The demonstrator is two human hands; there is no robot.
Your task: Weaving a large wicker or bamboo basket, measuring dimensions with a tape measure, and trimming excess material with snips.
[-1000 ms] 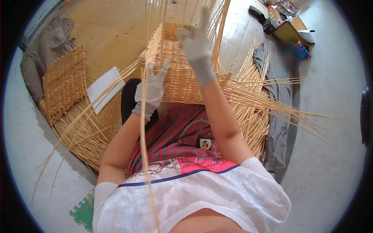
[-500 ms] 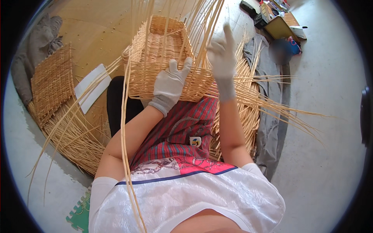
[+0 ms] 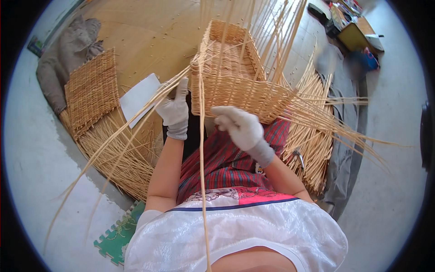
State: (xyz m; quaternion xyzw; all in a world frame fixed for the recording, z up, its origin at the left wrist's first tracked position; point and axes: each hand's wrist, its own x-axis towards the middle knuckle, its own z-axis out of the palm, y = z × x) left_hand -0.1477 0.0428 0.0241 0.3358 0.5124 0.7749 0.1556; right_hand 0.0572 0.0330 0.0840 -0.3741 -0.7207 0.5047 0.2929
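Observation:
A half-woven wicker basket (image 3: 240,93) rests tilted over my lap, with long upright stakes (image 3: 272,41) rising from its walls. My left hand (image 3: 174,111), in a pale glove, is beside the basket's left corner. Its fingers close about a bundle of wicker strands (image 3: 136,111) that fans out down to the left; one digit points up. Below the basket's front wall is my right hand (image 3: 242,129), also gloved and slightly blurred. Its fingers stretch leftward, apart from one another, with nothing seen in them. A long loose weaver strand (image 3: 202,158) hangs from the left corner toward me.
At left lie a woven panel (image 3: 93,90), a white sheet (image 3: 139,97) and a heap of strands (image 3: 118,154). More strands (image 3: 312,145) lie on grey cloth (image 3: 346,158) at right. Strands jut out rightward from the basket. Boxes (image 3: 355,38) stand far right.
My left hand has left the basket's front wall for the strands at its left. My right hand has come down from the right-hand stakes to below the front wall. The view has shifted.

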